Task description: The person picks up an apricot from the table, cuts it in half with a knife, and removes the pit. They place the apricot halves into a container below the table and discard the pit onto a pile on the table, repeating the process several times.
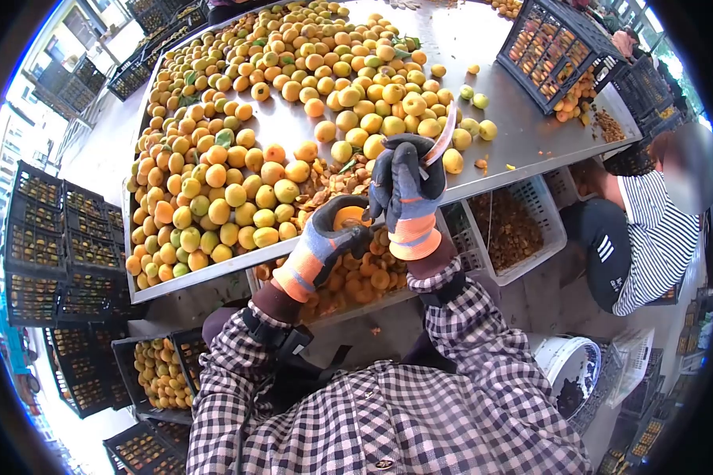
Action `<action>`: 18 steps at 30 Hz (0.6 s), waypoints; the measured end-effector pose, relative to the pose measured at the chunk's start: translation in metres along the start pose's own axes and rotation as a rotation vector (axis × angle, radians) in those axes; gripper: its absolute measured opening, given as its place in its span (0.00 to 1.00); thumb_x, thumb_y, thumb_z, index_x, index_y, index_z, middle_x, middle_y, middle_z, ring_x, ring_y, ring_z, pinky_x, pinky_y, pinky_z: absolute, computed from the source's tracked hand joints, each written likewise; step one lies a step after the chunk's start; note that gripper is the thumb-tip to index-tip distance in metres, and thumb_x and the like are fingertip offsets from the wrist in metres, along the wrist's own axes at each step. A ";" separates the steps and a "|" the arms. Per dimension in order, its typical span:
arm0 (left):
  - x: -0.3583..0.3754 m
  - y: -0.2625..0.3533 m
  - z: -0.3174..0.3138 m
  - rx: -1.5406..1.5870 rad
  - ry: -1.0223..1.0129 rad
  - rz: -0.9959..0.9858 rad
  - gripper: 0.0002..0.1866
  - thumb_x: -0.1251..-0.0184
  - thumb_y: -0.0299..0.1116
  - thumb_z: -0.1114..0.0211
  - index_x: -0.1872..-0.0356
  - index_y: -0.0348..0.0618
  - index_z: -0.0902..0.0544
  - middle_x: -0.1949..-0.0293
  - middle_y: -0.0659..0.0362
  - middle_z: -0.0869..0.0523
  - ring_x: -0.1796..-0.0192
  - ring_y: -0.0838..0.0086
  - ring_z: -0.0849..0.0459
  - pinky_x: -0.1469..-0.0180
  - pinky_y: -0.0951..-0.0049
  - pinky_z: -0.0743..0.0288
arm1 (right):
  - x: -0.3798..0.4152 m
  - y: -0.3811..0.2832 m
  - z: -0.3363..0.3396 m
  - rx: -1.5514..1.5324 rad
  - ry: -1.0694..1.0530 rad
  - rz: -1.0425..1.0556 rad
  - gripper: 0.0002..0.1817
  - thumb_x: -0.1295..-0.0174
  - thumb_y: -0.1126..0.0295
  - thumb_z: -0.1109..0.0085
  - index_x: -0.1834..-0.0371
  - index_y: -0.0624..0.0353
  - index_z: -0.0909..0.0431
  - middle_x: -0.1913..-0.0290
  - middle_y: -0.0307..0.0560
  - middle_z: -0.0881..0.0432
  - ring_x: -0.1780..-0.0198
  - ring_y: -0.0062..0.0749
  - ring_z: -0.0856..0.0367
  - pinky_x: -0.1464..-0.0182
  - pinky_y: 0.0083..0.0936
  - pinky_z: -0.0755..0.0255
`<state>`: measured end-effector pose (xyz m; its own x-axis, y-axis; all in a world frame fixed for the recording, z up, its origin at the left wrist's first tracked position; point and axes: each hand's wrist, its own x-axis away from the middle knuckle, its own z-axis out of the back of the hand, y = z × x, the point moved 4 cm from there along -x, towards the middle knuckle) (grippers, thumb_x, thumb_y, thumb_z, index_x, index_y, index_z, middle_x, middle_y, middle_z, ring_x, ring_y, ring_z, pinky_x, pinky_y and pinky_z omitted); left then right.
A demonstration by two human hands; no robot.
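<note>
My left hand, in a grey and orange work glove, is closed around a cut-open apricot whose orange flesh faces up. Just to its right, my right hand wears a matching glove and grips a knife, its blade pointing up and away from me. The right fingertips are close beside the apricot. Both hands are over the near edge of a metal table. Beyond them lies a large spread of whole apricots, with a small heap of brown scraps near my hands. Below sits a crate of halved apricots.
A black crate lies tipped on the table's far right, fruit spilling out. Under the edge stands a white basket of brown pieces. A person in a striped shirt is at right, near a white bucket. Stacked crates stand left.
</note>
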<state>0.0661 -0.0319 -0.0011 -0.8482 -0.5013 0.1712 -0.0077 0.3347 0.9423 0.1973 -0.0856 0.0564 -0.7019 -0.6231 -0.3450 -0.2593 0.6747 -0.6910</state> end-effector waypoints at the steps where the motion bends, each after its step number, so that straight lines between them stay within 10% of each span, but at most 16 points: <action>1: -0.001 0.000 0.001 0.003 0.003 -0.001 0.25 0.44 0.26 0.30 0.43 0.36 0.24 0.59 0.60 0.17 0.66 0.81 0.19 0.70 0.79 0.23 | 0.001 0.005 0.002 0.040 0.002 0.034 0.08 0.29 0.71 0.48 0.54 0.65 0.26 0.78 0.41 0.25 0.85 0.17 0.33 0.85 0.14 0.41; 8: -0.002 -0.009 0.001 -0.124 0.139 -0.173 0.20 0.43 0.24 0.30 0.47 0.40 0.22 0.54 0.61 0.17 0.51 0.79 0.21 0.50 0.77 0.25 | 0.012 0.018 -0.009 0.138 0.007 0.163 0.09 0.30 0.72 0.47 0.53 0.65 0.25 0.78 0.37 0.26 0.81 0.16 0.32 0.81 0.13 0.40; 18: -0.007 -0.009 0.008 -0.268 0.198 -0.311 0.16 0.41 0.24 0.32 0.51 0.38 0.22 0.56 0.59 0.18 0.53 0.77 0.21 0.49 0.75 0.26 | 0.004 0.036 0.002 -0.160 0.408 -0.335 0.13 0.26 0.57 0.50 0.52 0.54 0.28 0.82 0.33 0.35 0.87 0.17 0.44 0.86 0.17 0.51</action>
<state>0.0677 -0.0251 -0.0128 -0.7096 -0.6968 -0.1043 -0.0860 -0.0613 0.9944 0.1865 -0.0646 0.0287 -0.7553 -0.6320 0.1734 -0.5883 0.5372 -0.6044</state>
